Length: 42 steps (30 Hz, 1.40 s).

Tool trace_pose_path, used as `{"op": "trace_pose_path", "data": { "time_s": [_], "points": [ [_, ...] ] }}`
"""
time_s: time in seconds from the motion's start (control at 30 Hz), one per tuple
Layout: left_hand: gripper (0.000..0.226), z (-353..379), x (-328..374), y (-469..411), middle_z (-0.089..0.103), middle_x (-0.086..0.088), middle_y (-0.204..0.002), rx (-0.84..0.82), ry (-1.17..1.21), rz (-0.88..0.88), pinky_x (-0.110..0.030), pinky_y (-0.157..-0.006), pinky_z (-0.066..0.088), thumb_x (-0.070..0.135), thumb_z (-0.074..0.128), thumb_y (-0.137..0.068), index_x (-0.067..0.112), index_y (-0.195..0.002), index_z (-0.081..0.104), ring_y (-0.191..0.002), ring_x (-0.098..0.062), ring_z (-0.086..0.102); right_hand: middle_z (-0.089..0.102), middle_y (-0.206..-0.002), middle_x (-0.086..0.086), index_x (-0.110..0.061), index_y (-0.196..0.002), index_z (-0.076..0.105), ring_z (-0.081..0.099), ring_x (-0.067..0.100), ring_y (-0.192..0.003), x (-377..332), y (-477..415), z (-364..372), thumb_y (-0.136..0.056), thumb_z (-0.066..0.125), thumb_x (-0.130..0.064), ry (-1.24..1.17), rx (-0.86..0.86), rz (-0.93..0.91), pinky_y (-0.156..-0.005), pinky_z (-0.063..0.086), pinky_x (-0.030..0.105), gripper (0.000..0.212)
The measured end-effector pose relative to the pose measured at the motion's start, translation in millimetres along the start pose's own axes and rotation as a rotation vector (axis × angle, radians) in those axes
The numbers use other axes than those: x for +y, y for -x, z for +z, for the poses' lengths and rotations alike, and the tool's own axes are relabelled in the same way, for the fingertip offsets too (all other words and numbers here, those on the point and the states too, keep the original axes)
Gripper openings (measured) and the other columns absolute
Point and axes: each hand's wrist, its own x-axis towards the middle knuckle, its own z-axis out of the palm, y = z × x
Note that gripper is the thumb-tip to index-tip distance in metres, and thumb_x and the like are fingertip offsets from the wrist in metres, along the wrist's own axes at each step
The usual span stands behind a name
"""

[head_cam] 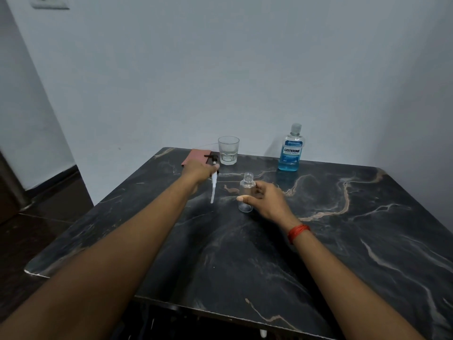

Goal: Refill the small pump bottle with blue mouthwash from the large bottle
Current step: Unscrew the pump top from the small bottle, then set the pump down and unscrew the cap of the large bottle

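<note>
A small clear bottle [246, 192] stands upright and uncapped in the middle of the dark marble table [318, 241], and it looks empty. My right hand [267, 200] wraps loosely around its right side, thumb in front. My left hand [198, 171] holds the pump head [213, 179] up off the table, black nozzle on top and white dip tube hanging down, to the left of the bottle. The large mouthwash bottle [291, 148], capped and partly filled with blue liquid, stands at the table's far edge on the right.
A clear drinking glass [228, 150] stands at the far edge, left of the mouthwash bottle. A pinkish flat object [195, 155] and a dark one lie beside it, partly behind my left hand. A white wall rises right behind the table.
</note>
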Motion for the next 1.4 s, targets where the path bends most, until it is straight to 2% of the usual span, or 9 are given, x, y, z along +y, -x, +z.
{"op": "trace_pose_path", "data": {
  "time_s": [0.03, 0.1, 0.33, 0.5, 0.7, 0.9, 1.1, 1.23, 1.4],
  "points": [
    [0.03, -0.1, -10.2, -1.6, 0.067, -0.002, -0.102, -0.013, -0.037, -0.057, -0.034, -0.084, 0.052, 0.028, 0.08, -0.086, 0.004, -0.103, 0.072, -0.106, -0.029, 0.065, 0.072, -0.098, -0.015, -0.021, -0.111, 0.071, 0.067, -0.001, -0.09, -0.2, 0.1, 0.0, -0.074, 0.084, -0.041, -0.007, -0.002, 0.001, -0.083, 0.056, 0.023, 0.044],
    [0.046, 1.4, -27.8, -3.1, 0.068, -0.02, -0.123, -0.043, -0.111, -0.148, -0.039, -0.096, 0.053, 0.03, 0.081, -0.086, -0.003, -0.115, 0.069, -0.115, -0.031, 0.064, 0.073, -0.1, -0.013, -0.019, -0.114, 0.071, 0.069, 0.001, -0.091, 0.0, -0.2, 0.0, -0.075, 0.084, -0.039, -0.023, -0.007, 0.002, -0.085, 0.056, 0.024, 0.046],
    [0.052, 10.2, -44.5, -10.8, 0.072, -0.014, -0.117, 0.045, -0.388, -0.155, -0.047, -0.104, 0.047, 0.053, 0.074, -0.085, 0.006, -0.106, 0.072, -0.115, -0.035, 0.063, 0.074, -0.1, -0.011, -0.019, -0.114, 0.072, 0.069, -0.001, -0.089, 2.2, -3.0, 0.7, -0.073, 0.086, -0.038, -0.024, -0.003, -0.018, -0.08, 0.054, 0.015, 0.047],
    [0.054, 11.6, -47.2, -15.4, 0.073, -0.017, -0.111, 0.062, -0.38, -0.152, -0.051, -0.103, 0.048, 0.055, 0.071, -0.087, 0.003, -0.102, 0.072, -0.11, -0.036, 0.065, 0.076, -0.106, -0.005, -0.017, -0.116, 0.071, 0.071, 0.007, -0.094, 2.4, -3.2, 1.1, -0.074, 0.085, -0.037, -0.021, -0.004, -0.007, -0.089, 0.057, 0.028, 0.049],
    [0.035, -4.6, -60.7, -17.2, 0.067, -0.005, -0.076, 0.057, -0.161, -0.081, -0.029, -0.068, 0.048, 0.037, 0.068, -0.095, 0.007, -0.078, 0.073, -0.082, -0.024, 0.062, 0.074, -0.112, -0.004, -0.018, -0.119, 0.069, 0.068, 0.01, -0.102, 2.0, -11.1, 6.8, -0.075, 0.084, -0.04, 0.018, -0.023, 0.031, -0.095, 0.054, 0.032, 0.052],
    [0.018, -27.5, -86.6, -11.0, 0.075, -0.005, -0.098, 0.011, 0.085, 0.046, -0.016, -0.07, 0.051, 0.007, 0.066, -0.094, 0.008, -0.11, 0.075, -0.077, -0.01, 0.063, 0.072, -0.116, -0.002, -0.017, -0.119, 0.068, 0.065, 0.012, -0.108, -14.0, -35.9, 27.2, -0.077, 0.083, -0.038, -0.012, -0.097, 0.07, -0.093, 0.052, 0.026, 0.049],
    [0.02, -28.0, -96.5, -12.5, 0.074, -0.005, -0.086, 0.108, 0.271, 0.103, -0.011, -0.062, 0.049, 0.001, 0.059, -0.097, 0.01, -0.106, 0.074, -0.072, -0.007, 0.064, 0.069, -0.121, 0.003, -0.011, -0.122, 0.064, 0.064, 0.018, -0.114, -21.0, -56.1, 46.9, -0.077, 0.084, -0.037, 0.008, -0.09, 0.134, -0.1, 0.05, 0.031, 0.056],
    [0.022, -32.6, -97.8, -9.5, 0.074, -0.005, -0.084, 0.118, 0.243, 0.133, -0.012, -0.061, 0.049, 0.0, 0.06, -0.094, 0.015, -0.098, 0.075, -0.073, -0.009, 0.065, 0.059, -0.139, 0.005, -0.012, -0.142, 0.049, 0.057, 0.022, -0.126, -16.8, -56.5, 42.5, -0.066, 0.091, -0.034, -0.045, -0.186, 0.16, -0.109, 0.045, 0.041, 0.089],
    [0.029, -30.0, -98.0, -11.1, 0.076, -0.004, -0.084, 0.114, 0.16, 0.161, -0.024, -0.072, 0.053, 0.002, 0.062, -0.092, 0.028, -0.086, 0.074, -0.076, -0.012, 0.068, 0.056, -0.137, 0.006, -0.014, -0.137, 0.052, 0.058, 0.024, -0.12, 12.9, -72.7, -1.5, -0.071, 0.087, -0.038, -0.055, 0.204, 0.161, -0.102, 0.05, 0.039, 0.079]
  ]
}}
